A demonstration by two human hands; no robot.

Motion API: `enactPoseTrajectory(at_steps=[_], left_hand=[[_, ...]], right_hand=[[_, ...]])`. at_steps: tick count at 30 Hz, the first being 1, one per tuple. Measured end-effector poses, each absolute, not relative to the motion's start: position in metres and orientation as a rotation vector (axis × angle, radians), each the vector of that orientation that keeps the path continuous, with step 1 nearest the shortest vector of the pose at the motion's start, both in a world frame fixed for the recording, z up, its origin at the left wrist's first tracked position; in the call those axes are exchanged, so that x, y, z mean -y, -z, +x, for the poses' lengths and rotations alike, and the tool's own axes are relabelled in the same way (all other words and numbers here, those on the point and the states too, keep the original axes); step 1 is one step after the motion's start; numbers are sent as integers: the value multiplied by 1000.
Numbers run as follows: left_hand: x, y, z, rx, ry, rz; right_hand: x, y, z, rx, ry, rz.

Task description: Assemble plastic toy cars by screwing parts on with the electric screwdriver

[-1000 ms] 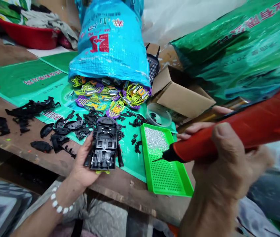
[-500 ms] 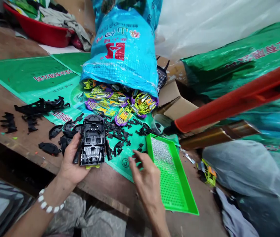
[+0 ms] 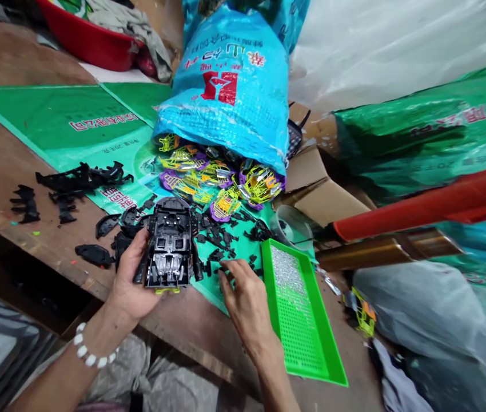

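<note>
In my left hand (image 3: 134, 280) I hold an upturned black plastic toy car chassis (image 3: 169, 246), its hollow inner side facing me. A yellow-green edge shows beneath its near end and a trace of purple at its far end. My right hand (image 3: 243, 300) hovers at the small black plastic parts (image 3: 217, 237) to the right of the chassis. Its fingers are bent, with a gap between thumb and forefinger; nothing clear shows in them. Larger black parts (image 3: 92, 254) lie left of the chassis.
A green tray (image 3: 301, 343) with small silvery screws (image 3: 286, 266) sits right of my right hand. Behind are a blue sack (image 3: 226, 114) spilling yellow-purple car bodies (image 3: 226, 203), a clear tub (image 3: 290, 223) and a cardboard box (image 3: 324, 189). A red-handled tool (image 3: 418, 206) juts in from the right.
My right hand has moved left, closer to the small black parts, its fingers bending more. The left hand still holds the chassis. The whole view has shifted slightly.
</note>
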State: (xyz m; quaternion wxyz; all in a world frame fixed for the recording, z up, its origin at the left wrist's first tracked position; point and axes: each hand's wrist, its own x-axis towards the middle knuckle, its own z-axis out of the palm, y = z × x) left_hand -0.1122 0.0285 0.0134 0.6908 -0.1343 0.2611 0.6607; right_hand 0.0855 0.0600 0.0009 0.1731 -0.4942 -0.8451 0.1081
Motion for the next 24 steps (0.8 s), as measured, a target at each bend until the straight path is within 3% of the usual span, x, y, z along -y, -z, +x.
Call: enactPoseTrajectory(at_steps=[14, 24], left_hand=[[-30, -31, -122, -638, -1562, -391], [-30, -29, -116, -553, -1519, -414]], right_hand=[[-55, -11, 58, 2692, -372, -1077], [-61, -4, 49, 2749, 23, -835]])
